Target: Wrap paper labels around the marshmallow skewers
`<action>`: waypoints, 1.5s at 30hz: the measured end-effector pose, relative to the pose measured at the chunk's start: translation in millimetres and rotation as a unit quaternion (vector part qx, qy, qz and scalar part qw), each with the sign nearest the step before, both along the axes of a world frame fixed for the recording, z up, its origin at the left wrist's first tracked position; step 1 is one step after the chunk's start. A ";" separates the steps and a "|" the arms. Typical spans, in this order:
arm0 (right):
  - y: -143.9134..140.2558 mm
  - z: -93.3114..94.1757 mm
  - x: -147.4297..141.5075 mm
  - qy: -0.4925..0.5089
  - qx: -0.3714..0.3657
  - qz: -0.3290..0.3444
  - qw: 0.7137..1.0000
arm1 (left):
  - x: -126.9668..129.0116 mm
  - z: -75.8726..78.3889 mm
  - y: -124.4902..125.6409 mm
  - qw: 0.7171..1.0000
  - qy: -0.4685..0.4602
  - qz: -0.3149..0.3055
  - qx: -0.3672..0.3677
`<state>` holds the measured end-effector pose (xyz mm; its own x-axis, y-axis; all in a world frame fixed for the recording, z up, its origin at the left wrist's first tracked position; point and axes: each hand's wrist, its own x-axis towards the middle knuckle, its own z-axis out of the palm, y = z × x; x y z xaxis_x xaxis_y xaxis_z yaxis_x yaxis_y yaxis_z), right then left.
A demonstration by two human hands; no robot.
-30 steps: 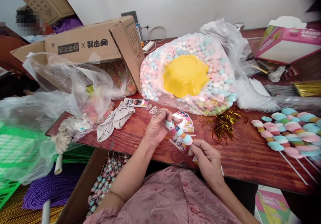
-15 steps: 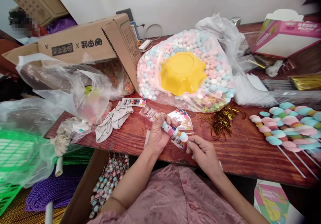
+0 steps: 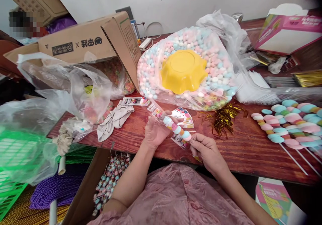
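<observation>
While I am viewing the table from the head camera, the right hand is pinching the near end of a skewer between thumb and forefinger, its other fingers curling inward; the fingertips are hiding the exact point of contact from me. The left hand is standing half open, palm upward, its thumb spreading apart from the skewer, and its fingers are curling behind the far part of it; I am not seeing clearly whether they are bearing any weight. The skewer is slanting above the front of the table, between the two hands, and a clear sleeve is extending past its far end. Loose cards are lying just beyond the left fingers. Farther back, a bowl is resting upside down on a bag of marshmallows. Tinsel is lying to the right, and other skewers are resting near the table's right end.
</observation>
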<state>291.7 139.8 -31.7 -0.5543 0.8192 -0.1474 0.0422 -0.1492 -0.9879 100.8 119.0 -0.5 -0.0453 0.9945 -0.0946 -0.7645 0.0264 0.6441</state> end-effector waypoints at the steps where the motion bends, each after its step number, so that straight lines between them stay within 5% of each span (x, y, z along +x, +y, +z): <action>1: 1.4 -1.7 0.9 0.007 -0.021 0.013 1.000 | -4.9 1.0 1.3 1.000 0.015 -0.013 -0.007; 5: -2.5 -4.7 -1.1 0.004 0.000 -0.005 1.000 | -7.6 0.3 8.5 0.998 0.048 -0.001 -0.042; 9: -12.2 -4.3 -2.8 -0.051 0.143 -0.102 0.983 | 5.7 -2.9 13.0 0.992 0.032 0.085 -0.085; 14: -7.3 -11.6 6.5 -0.118 0.437 -0.157 0.878 | 6.2 -4.0 15.7 0.985 -0.019 0.067 -0.156; 17: 0.0 -18.1 11.3 -0.150 0.534 -0.145 0.820 | 2.4 -2.9 16.0 0.986 -0.013 0.046 -0.157; 20: -0.1 -18.2 8.8 -0.160 0.509 -0.114 0.838 | 5.9 -0.2 14.9 0.989 -0.013 0.052 -0.138; 26: -11.8 -4.2 -8.3 -0.087 0.228 -0.030 0.969 | 22.4 -1.4 10.9 0.996 -0.025 0.040 -0.079; 32: -3.6 3.7 -32.4 0.024 0.044 -0.025 0.998 | 27.8 -4.0 7.7 0.999 -0.025 0.015 -0.019; 45: -6.9 -0.9 -16.5 -0.134 0.319 -0.021 0.938 | -9.3 4.8 9.4 0.990 -0.065 0.125 -0.006</action>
<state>275.3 132.9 -32.6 -0.5321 0.8087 0.2508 0.3102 0.4618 -0.8310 91.5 128.5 4.4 -0.2763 0.9525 -0.1277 -0.8248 -0.1668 0.5402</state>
